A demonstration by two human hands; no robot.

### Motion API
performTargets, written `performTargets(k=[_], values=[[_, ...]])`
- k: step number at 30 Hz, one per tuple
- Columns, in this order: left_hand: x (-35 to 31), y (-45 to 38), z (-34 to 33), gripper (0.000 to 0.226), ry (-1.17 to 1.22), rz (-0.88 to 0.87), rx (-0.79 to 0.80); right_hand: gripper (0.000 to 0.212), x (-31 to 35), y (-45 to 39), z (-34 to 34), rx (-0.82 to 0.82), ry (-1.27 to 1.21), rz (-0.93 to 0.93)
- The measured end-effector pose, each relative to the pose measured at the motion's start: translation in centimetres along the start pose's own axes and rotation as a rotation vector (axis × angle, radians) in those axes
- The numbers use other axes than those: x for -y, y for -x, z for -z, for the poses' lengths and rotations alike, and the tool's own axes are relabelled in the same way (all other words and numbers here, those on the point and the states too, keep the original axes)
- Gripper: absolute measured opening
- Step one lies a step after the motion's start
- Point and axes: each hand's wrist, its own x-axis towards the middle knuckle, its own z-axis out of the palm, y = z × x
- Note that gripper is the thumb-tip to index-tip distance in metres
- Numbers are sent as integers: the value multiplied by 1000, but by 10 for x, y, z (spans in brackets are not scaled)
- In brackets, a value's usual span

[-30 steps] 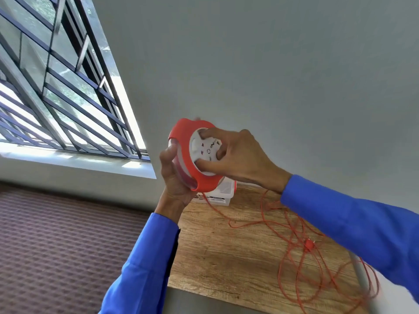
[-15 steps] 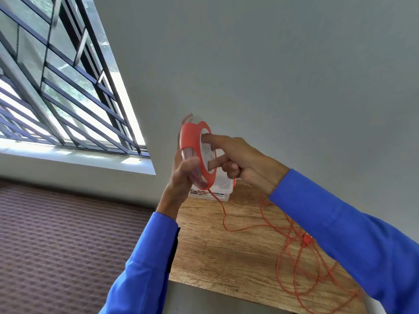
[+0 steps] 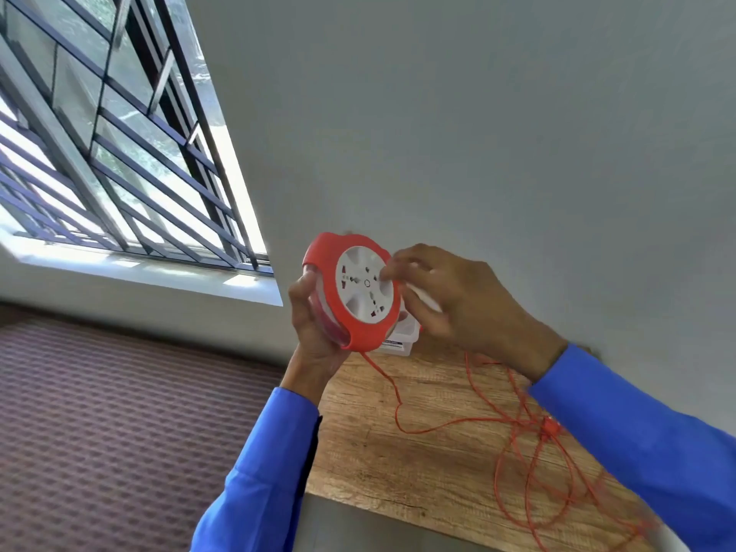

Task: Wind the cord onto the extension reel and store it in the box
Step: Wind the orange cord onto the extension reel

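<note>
A round orange reel (image 3: 352,290) with a white socket face is held up in the air, above the far left corner of a wooden desk (image 3: 418,464). Its flat face tilts toward the viewer and to the right, so its turning axis points roughly at the right hand.

The left hand (image 3: 314,324) holds the reel from the left and below, its grip closed around the orange rim, thumb on the near edge. The right hand (image 3: 450,300) is on the right of the reel, fingertips (image 3: 392,268) touching the upper right of the white face; this grip is partly curled and looks pressed on the face, not clamped around anything. That hand is blurred, so the exact finger contact cannot be told.

A thin orange cord (image 3: 398,400) leaves the bottom edge of the reel, drops to the desk just below, then runs right into a loose tangle of loops (image 3: 533,464) spread over the right part of the desk, well apart from the reel. Most of the cord appears unwound.

Directly behind and below the reel, a clear plastic box (image 3: 402,340) sits on the desk, mostly hidden.

Judging from this, winding hinges on the right hand turning the face while the left steadies the rim, drawing cord up from below.
</note>
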Motion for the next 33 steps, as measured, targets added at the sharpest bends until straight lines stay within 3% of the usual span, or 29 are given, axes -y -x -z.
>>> performTargets(k=[3,8,12,15,18,23,26,29,31,33], values=[[1,1,-2,101,15,38,12,48,-9,-3,1,166,271,349],[3,1,-4,89,56,86,118,77,-27,-17,7,233,498,608],[5,1,-8,82,48,145,157,81,-35,-22,6,307,505,670],[6,0,-12,81,13,145,146,67,-39,-22,0,332,468,622],[7,-5,-11,88,14,123,97,48,-40,-22,-10,269,334,445],[8,-16,-16,104,-38,24,41,66,-26,-28,-21,196,-337,-344],[6,-19,-15,72,-190,-61,9,59,-13,-32,-29,135,-735,-745],[8,-17,-11,63,-294,-83,25,55,-7,-35,-36,167,-1011,-1107],[12,-16,-9,62,-274,-79,73,57,-9,-35,-38,175,-1054,-1197],[17,-17,-6,65,-202,-75,86,51,-9,-32,-37,197,-1026,-1164]])
